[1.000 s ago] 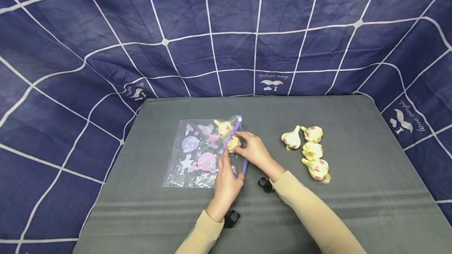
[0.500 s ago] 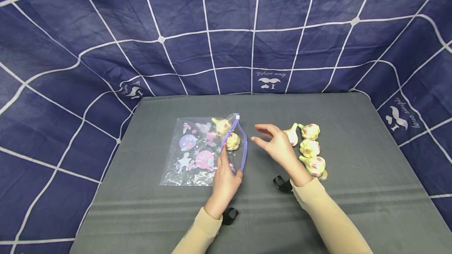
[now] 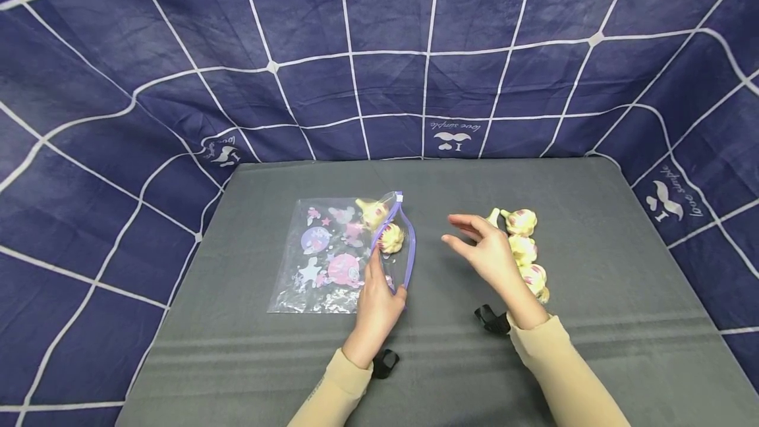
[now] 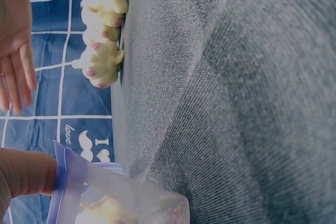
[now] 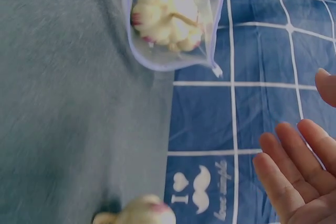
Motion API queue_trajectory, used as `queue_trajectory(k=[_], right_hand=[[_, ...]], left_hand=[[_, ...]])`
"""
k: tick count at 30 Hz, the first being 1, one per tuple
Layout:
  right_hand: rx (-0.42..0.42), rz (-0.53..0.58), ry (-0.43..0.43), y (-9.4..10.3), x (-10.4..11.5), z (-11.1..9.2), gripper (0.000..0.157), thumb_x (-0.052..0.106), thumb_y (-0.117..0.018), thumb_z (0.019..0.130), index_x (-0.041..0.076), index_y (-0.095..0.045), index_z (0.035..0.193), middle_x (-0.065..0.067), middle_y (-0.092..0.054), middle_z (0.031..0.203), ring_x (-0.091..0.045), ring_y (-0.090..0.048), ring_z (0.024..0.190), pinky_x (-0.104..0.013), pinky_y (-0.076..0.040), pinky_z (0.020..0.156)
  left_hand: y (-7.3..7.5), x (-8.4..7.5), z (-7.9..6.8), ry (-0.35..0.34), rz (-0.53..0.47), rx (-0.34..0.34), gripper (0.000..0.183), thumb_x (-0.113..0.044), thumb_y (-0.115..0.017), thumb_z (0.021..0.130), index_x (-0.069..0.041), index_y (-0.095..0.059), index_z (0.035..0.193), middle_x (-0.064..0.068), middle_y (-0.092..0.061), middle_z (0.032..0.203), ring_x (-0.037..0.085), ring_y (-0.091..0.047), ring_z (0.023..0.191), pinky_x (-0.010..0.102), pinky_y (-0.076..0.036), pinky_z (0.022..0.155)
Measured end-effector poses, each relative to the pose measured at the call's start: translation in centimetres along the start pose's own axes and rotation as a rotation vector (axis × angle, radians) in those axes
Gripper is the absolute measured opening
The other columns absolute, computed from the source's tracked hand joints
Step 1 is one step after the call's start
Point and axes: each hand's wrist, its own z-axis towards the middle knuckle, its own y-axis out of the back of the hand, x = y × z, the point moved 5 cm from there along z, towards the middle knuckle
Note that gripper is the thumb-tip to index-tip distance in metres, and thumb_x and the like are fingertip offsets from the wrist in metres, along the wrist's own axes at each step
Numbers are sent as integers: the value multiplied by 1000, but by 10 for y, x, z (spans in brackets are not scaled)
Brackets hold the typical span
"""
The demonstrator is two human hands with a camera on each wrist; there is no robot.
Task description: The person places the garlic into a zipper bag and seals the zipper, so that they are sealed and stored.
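A clear zip bag [image 3: 344, 270] with pink and purple prints lies flat on the table, its purple-edged mouth gaping to the right. My left hand [image 3: 379, 312] grips the bag's rim near the front; in the left wrist view the thumb [image 4: 29, 171] lies against the purple strip. One garlic bulb [image 3: 391, 239] sits just inside the mouth, and another bulb [image 3: 370, 214] shows through the plastic behind it. My right hand [image 3: 489, 256], fingers apart and lightly bent, hovers with nothing in it. It partly covers the loose garlic bulbs [image 3: 521, 222] on the right.
The grey table [image 3: 267, 361] runs back to a blue checked cloth [image 3: 391, 84] that rises behind and at both sides. Black wrist cameras [image 3: 492, 319] are strapped at both wrists. The bag's white slider [image 3: 399, 197] is at the far end of its mouth.
My right hand has let go of the garlic bulb at the bag's mouth and moved right, to beside the loose bulbs. The left hand has stayed at the bag's rim.
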Motion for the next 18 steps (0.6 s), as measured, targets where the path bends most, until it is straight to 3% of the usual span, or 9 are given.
queue_trajectory(k=[2,6,9,18], right_hand=[[-14,-15,-8,7,-4,-5,41,21,-77,86,8,-66,123,-9,-67,125,-28,-65,116,-35,-52,96],[-82,-38,-15,25,-13,-16,39,17,-78,85,7,-67,121,-10,-69,122,0,-66,106,-16,-51,90],[-139,-68,-24,38,-20,-24,38,16,-79,83,6,-69,119,-12,-70,120,21,-56,98,-4,-45,86],[-225,-172,-122,65,-36,-51,42,22,-81,82,10,-69,121,-6,-69,119,28,-48,100,-1,-42,79]], left_hand=[[1,1,0,1,-1,-6,92,-3,-77,74,0,-26,151,28,-49,138,47,-63,94,56,-51,78],[2,1,1,10,-1,-9,92,-5,-77,74,-2,-27,151,27,-49,139,47,-63,96,57,-51,80],[3,1,1,7,-3,-14,92,-5,-77,74,-1,-27,151,27,-49,140,47,-63,99,57,-51,80],[1,2,-1,-1,-8,-28,91,-4,-77,74,-2,-28,151,26,-51,137,47,-63,95,57,-51,80]])
